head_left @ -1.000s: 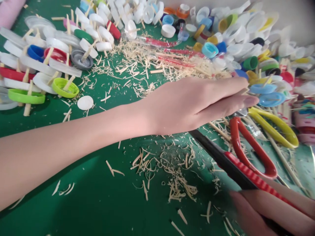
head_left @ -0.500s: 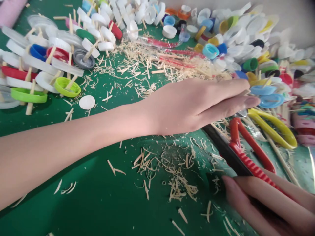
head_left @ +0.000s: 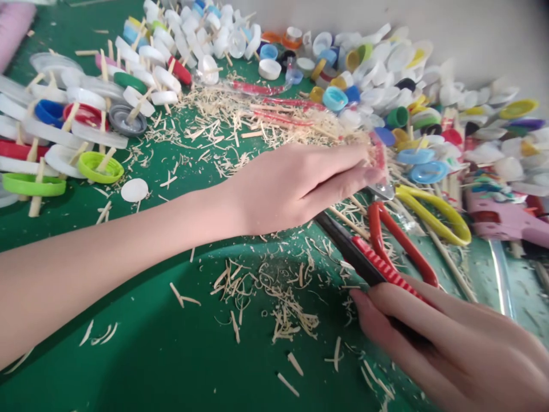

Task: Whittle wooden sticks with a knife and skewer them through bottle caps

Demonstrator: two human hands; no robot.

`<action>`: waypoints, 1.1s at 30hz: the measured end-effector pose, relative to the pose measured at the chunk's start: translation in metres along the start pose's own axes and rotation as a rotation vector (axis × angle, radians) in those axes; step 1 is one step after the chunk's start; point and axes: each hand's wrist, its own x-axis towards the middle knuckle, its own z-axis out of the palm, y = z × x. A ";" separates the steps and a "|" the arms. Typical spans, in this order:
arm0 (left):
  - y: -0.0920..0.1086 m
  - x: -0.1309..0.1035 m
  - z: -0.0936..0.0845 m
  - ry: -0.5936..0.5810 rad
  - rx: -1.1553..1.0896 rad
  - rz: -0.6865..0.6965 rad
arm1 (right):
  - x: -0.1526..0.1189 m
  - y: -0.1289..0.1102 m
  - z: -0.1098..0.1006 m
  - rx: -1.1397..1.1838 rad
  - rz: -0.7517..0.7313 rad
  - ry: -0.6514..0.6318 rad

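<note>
Head view: right hand [head_left: 450, 337] clamped round the red-and-black cutter [head_left: 358, 259], far end hidden behind the left hand [head_left: 291, 186], whose grip I can't make out from here!

Green tabletop [head_left: 150, 355] under pale wood shavings [head_left: 295, 326], plastic caps [head_left: 270, 70], one white disc [head_left: 134, 190].

Light pales the green table [head_left: 171, 355] toward its right edge; my left forearm [head_left: 107, 257] casts a soft shadow toward the near edge. Bottle caps [head_left: 511, 168] toward the far right corner look smeared, perhaps stretched.
</note>
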 end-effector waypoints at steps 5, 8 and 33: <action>0.001 -0.001 0.001 0.016 -0.009 -0.023 | 0.009 -0.002 0.000 0.005 -0.043 0.035; 0.002 -0.001 0.001 0.012 0.020 -0.038 | 0.011 -0.004 -0.001 -0.023 -0.022 0.029; 0.001 -0.002 0.001 -0.027 0.049 0.031 | -0.010 0.000 -0.005 -0.027 -0.057 -0.133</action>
